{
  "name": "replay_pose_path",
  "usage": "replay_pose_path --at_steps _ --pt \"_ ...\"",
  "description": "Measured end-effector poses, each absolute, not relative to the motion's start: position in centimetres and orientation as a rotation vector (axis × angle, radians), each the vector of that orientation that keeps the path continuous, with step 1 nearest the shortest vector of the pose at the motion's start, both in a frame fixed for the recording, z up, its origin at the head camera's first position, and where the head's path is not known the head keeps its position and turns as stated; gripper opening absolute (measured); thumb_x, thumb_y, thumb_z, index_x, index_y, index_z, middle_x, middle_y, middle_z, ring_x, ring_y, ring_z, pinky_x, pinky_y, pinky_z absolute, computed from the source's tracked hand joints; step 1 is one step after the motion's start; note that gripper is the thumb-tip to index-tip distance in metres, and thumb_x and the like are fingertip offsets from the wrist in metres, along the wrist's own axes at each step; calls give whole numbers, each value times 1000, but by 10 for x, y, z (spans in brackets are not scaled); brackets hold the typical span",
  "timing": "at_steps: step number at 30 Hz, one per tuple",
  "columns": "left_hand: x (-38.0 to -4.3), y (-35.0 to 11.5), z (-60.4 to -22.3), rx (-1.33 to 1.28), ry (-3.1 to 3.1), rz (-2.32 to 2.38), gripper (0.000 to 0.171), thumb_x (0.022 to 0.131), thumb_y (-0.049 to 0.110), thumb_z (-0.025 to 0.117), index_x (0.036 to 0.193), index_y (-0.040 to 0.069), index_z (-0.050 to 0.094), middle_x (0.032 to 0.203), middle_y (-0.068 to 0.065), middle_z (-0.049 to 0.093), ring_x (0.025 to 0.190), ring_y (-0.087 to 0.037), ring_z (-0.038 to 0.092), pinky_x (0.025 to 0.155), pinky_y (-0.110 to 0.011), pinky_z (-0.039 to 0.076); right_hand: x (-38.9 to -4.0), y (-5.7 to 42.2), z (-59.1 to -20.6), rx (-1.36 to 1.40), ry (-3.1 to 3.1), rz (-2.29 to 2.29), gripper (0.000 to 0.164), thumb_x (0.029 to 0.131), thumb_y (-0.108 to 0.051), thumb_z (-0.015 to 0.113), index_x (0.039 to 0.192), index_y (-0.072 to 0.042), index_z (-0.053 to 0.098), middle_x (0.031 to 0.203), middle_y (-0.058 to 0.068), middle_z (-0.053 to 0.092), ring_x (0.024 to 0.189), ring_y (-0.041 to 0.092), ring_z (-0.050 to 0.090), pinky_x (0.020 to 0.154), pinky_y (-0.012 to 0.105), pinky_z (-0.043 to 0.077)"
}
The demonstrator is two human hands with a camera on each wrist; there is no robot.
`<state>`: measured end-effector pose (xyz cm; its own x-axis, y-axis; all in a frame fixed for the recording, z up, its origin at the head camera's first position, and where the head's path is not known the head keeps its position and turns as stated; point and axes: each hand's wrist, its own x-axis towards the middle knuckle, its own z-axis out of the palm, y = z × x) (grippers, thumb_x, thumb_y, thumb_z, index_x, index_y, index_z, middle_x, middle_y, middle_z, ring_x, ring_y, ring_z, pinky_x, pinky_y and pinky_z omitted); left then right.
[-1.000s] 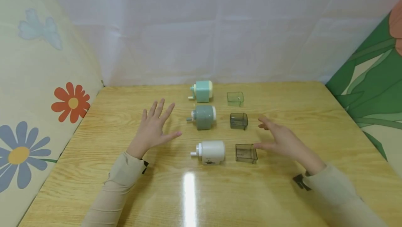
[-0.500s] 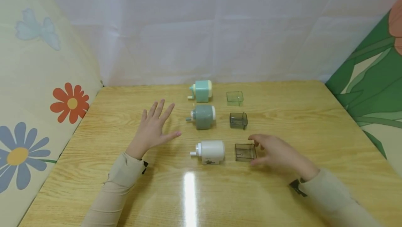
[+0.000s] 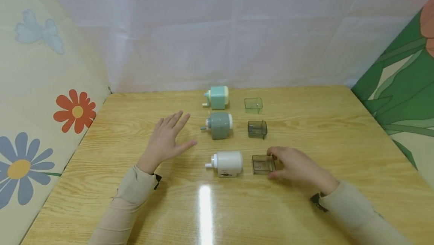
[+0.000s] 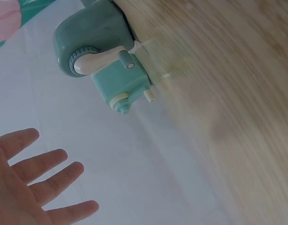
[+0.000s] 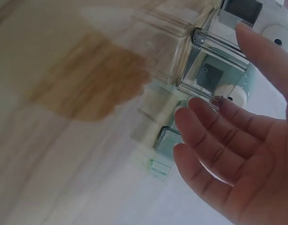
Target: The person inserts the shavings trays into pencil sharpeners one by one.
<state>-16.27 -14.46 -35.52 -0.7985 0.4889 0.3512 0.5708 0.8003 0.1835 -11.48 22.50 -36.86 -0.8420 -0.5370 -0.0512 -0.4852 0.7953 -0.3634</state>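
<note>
Three crank pencil sharpeners stand in a column on the table: a cream one (image 3: 229, 163) nearest, a grey-green one (image 3: 220, 126), and a mint one (image 3: 218, 98) farthest. To the right of each lies a see-through shavings drawer: brownish (image 3: 262, 166), dark grey (image 3: 257, 129) and pale green (image 3: 253, 105). My right hand (image 3: 300, 166) pinches the brownish drawer by its right end, thumb on the near side and fingers on the far side. My left hand (image 3: 162, 141) is spread, left of the sharpeners and touching none of them; its straight fingers show in the left wrist view.
The wooden table (image 3: 162, 215) meets a white cloth backdrop (image 3: 176, 49) behind the mint sharpener. Flower-printed panels stand at the left (image 3: 30, 86) and right (image 3: 403, 90). A bright light reflection crosses the tabletop in front.
My right hand has come down and left onto the brownish drawer, which has shifted slightly left toward the cream sharpener. My left hand has barely moved, its fingers a little closer together.
</note>
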Motion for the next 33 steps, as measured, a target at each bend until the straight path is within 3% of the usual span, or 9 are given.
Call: replay_pose_path --at_steps 4,8,20,29,33 --pt "-162 -140 -356 -889 -2550 -463 78 87 64 34 132 0 46 127 -22 50 112 -38 49 95 -52 37 -115 224 -368 -789 2824 -512 56 66 -32 79 108 -2 58 93 4 62 77 15 58 67 31 50" --pt "-162 -134 -357 -951 -2423 -506 66 91 53 42 121 -5 55 113 -21 59 102 -35 57 90 -45 44 -115 224 -368 -791 2820 -520 55 66 -31 79 107 -1 58 89 4 62 76 16 58 67 32 51" --pt "-156 -116 -362 -1049 -2384 -557 42 91 35 53 100 -4 66 96 -17 65 88 -30 62 79 -41 51 -115 225 -371 -791 2819 -546 52 67 -32 79 104 -2 58 87 1 61 75 12 56 65 30 50" --pt "-151 -104 -363 -1132 -2335 -549 63 96 49 29 99 -3 65 95 -16 65 86 -28 63 77 -38 52 -116 225 -372 -774 2807 -559 49 67 -30 79 102 -3 58 85 -1 60 71 9 53 61 26 47" --pt "-146 -97 -360 -1185 -2403 -580 58 96 46 36 108 -5 62 106 -19 62 97 -31 59 85 -41 49 -116 225 -372 -796 2821 -544 48 67 -29 79 101 -2 58 84 0 60 71 10 53 62 27 48"
